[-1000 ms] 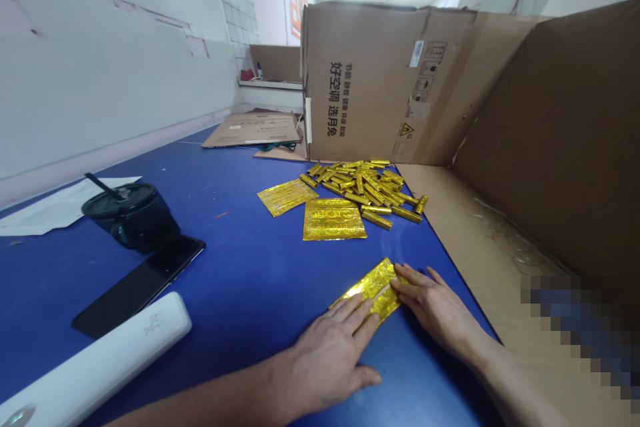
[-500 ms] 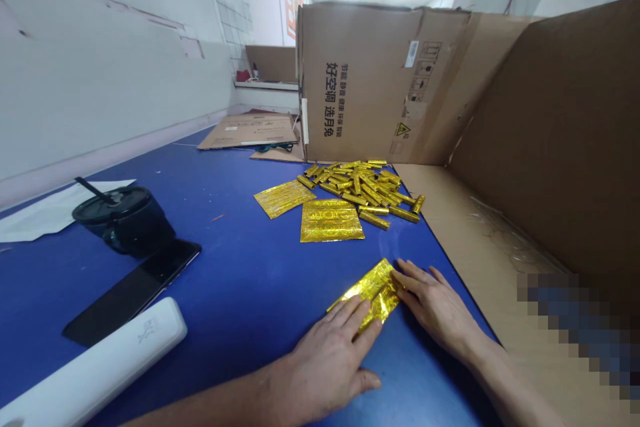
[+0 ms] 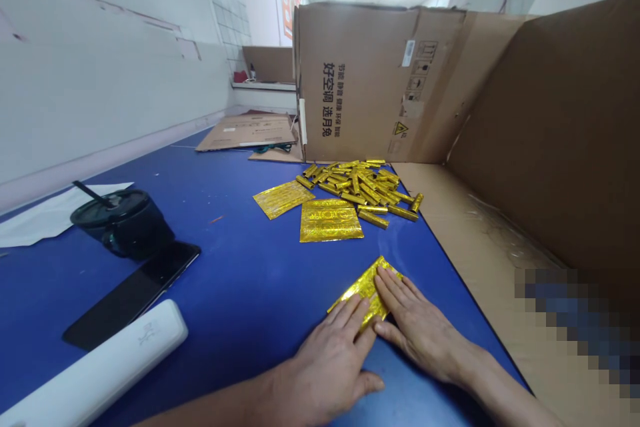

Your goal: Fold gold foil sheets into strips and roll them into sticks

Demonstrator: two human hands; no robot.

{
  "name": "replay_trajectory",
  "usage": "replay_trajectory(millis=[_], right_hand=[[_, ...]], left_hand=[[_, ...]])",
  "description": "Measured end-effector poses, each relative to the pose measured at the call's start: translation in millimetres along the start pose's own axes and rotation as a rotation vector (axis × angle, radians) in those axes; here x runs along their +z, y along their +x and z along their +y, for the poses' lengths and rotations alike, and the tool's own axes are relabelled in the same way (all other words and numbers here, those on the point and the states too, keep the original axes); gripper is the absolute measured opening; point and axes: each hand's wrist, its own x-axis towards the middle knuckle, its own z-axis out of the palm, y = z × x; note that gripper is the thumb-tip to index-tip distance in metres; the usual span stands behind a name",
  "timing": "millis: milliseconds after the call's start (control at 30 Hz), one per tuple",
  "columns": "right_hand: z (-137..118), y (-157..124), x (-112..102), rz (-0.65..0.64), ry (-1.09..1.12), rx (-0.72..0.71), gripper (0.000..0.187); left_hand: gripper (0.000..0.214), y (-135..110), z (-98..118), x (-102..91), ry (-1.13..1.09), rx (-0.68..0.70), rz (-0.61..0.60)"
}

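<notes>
Open left grip (image 3: 325, 373) and open right grip (image 3: 420, 333) press one folded shiny gold foil sheet (image 3: 363, 297) on the blue bench (image 3: 225, 280); beyond it lie two flat gold sheets (image 3: 330, 220) and many rolled gold sticks (image 3: 357, 187).

A gold foil sheet (image 3: 361, 293), apparently folded, lies flat under the fingertips of the left hand (image 3: 325, 373) and right hand (image 3: 420, 333). Farther on, two flat foil squares (image 3: 330, 220) (image 3: 283, 199) lie just beside a loose heap of rolled gold foil tubes (image 3: 357, 187), pointing in mixed directions.
</notes>
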Motion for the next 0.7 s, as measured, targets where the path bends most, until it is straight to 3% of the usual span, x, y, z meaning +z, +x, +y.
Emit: replay_trajectory(millis=[133,300,467,700], right_hand=[[20.6,8.7,2.4,0.087,0.056,0.064,0.055],[33.5,10.3,-3.8,0.293,0.184,0.244,0.042],[37.6,14.5,-12.7,0.268,0.177,0.265,0.02],[43.0,26.9,-13.3,0.274,0.126,0.268,0.017]], left_hand=[[0.074,-2.2,4.9,2.9,-0.016,-0.017,0.008],[0.08,-4.5,13.0,5.0,-0.016,-0.045,0.005],[0.08,-3.1,14.8,4.5,-0.007,-0.054,-0.013],[0.081,-3.6,13.9,4.5,-0.01,-0.028,0.02]])
